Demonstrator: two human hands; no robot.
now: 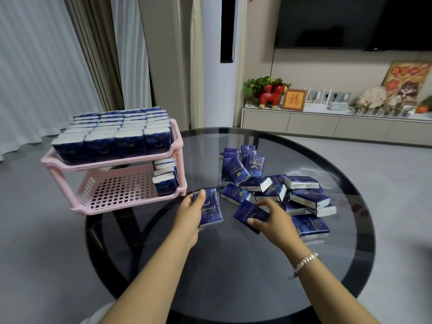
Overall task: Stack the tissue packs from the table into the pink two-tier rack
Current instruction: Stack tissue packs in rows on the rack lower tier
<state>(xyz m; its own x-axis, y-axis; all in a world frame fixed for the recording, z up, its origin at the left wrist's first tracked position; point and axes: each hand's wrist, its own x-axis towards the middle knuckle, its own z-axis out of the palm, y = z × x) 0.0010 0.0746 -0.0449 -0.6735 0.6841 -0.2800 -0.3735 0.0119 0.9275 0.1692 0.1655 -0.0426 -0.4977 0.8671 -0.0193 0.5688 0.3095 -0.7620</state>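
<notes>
Left hand (190, 212): fingers clamped on one Twinkle tissue pack (208, 210), near the pink two-tier rack (112, 160).
Right hand (272, 218): fingers closing around a second pack (250, 213).
Lower tier (117, 190): one short column (right end).
Risk: insertion could topple that column; pile (280, 190) may slide on the glass table (233, 265).

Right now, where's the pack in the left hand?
The left hand holds a tissue pack above the glass table, just before the pink rack's lower tier.
</notes>
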